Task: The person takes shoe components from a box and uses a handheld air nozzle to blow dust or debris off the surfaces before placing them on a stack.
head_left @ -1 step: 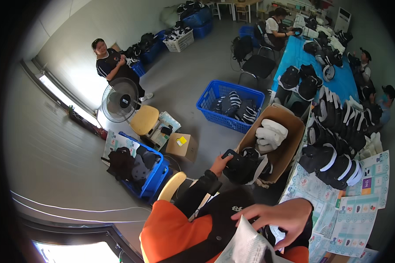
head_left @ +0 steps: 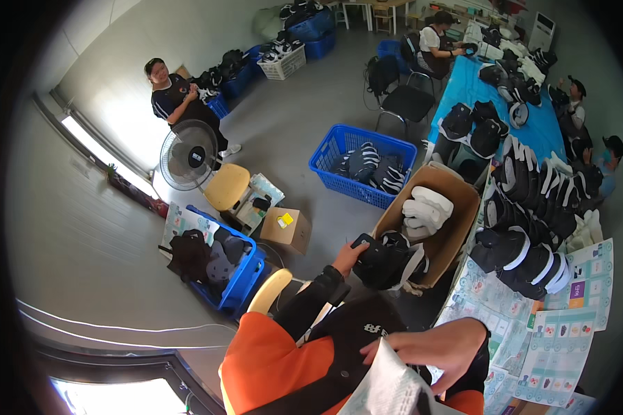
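My left hand [head_left: 348, 259] is closed on the edge of a black cap [head_left: 377, 264], which hangs at the near end of an open cardboard box [head_left: 459, 220]. A black-and-white cap [head_left: 414, 263] lies against it. Low in the picture, my right hand [head_left: 436, 351] bends around a white mesh-like fabric piece [head_left: 387, 384], its thumb at one side and its fingers reaching behind. Some fingertips are hidden there, and I cannot make out what the piece belongs to. White padded pieces [head_left: 428, 209] lie in the box.
Rows of caps [head_left: 526, 259] cover the paper-lined table [head_left: 561, 353] on my right; beyond is a blue-topped table [head_left: 464, 86]. Blue baskets [head_left: 325, 166], a fan [head_left: 189, 155], a yellow stool [head_left: 227, 187] and a small carton [head_left: 287, 235] stand leftward. A person [head_left: 176, 97] stands by the wall.
My right hand has shifted slightly left and down, its fingers now closer around the white piece. My left hand and the black cap stay almost in place.
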A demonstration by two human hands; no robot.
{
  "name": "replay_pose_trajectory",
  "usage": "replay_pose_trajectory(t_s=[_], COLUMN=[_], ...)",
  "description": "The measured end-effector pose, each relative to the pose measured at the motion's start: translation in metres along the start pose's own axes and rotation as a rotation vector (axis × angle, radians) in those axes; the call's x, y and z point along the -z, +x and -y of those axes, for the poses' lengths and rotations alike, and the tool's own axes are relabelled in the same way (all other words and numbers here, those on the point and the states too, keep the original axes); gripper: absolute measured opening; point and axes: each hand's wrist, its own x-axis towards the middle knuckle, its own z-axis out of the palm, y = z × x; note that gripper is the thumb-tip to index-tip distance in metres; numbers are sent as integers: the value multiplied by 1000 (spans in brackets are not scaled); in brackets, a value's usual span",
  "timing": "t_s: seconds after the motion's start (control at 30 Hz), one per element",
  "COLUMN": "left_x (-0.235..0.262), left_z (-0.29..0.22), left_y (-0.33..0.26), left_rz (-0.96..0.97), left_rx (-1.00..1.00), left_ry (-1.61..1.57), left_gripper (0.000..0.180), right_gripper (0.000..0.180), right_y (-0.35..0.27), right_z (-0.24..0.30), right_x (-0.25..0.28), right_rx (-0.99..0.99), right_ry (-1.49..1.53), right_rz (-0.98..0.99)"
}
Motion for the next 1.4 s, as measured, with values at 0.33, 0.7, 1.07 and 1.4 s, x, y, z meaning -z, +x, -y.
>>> replay_pose_trajectory(t_s=[0.33, 0.7, 1.07, 1.4], left_x=[-122, -278, -283, -267], left_z=[-11, -54, 18, -54], left_y=[17, 61, 120, 94], left_rz=[315, 943, 940, 821], left_rx=[86, 757, 44, -470], left_ry=[-15, -371, 218, 645], left_gripper=[51, 35, 76, 84], right_gripper=[106, 58, 45, 39], right_y=[-80, -264, -309, -337], right_z=[45, -137, -213, -226], right_x=[-44, -97, -41, 21], right_rx=[256, -519, -598, -721], right_ry=[-267, -173, 237, -74], right_rz=[-695, -2016, -2559, -2625])
